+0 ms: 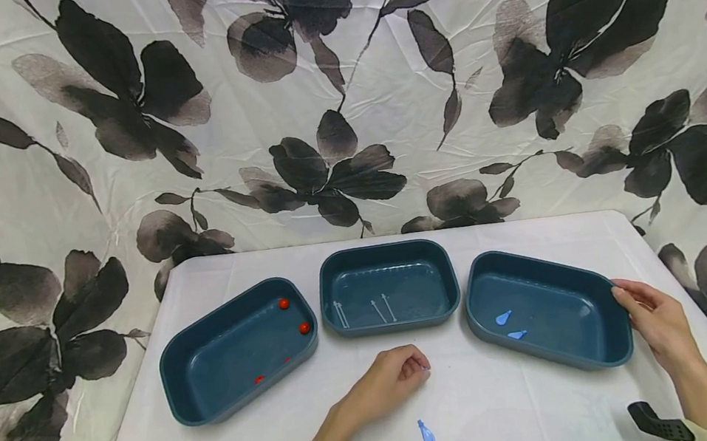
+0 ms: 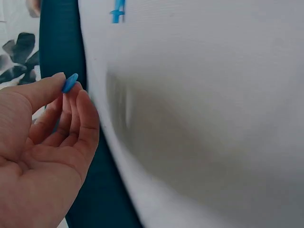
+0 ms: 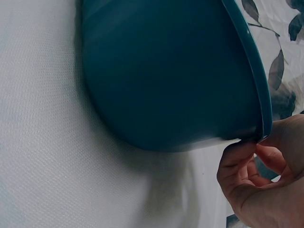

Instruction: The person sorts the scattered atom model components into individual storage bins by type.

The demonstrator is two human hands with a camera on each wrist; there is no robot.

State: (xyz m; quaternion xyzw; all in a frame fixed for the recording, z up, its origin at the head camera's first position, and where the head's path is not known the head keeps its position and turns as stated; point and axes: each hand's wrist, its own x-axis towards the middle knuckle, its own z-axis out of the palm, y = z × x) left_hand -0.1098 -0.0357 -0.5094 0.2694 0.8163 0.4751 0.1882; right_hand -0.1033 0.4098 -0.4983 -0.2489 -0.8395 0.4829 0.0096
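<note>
My left hand point(image 1: 394, 386) pinches a small blue piece point(image 2: 70, 83) between thumb and fingertip, in front of the middle tray. Most of the piece is hidden in the head view. Another small blue teardrop-shaped piece point(image 1: 426, 433) with a narrow neck lies on the white table nearer to me. On the right, my right hand point(image 1: 664, 317) grips the rim of a dark teal tray point(image 1: 555, 356) at its outer end, thumb and fingers pinching the edge in the right wrist view. Two similar blue pieces point(image 1: 503, 318) lie inside that tray.
At the middle stands a teal tray point(image 1: 394, 325) with several thin pale sticks point(image 1: 379, 311). An angled teal tray point(image 1: 201, 412) on the left holds several red round things point(image 1: 304, 327). Behind the table point(image 1: 502, 432) hangs a floral cloth point(image 1: 422, 129).
</note>
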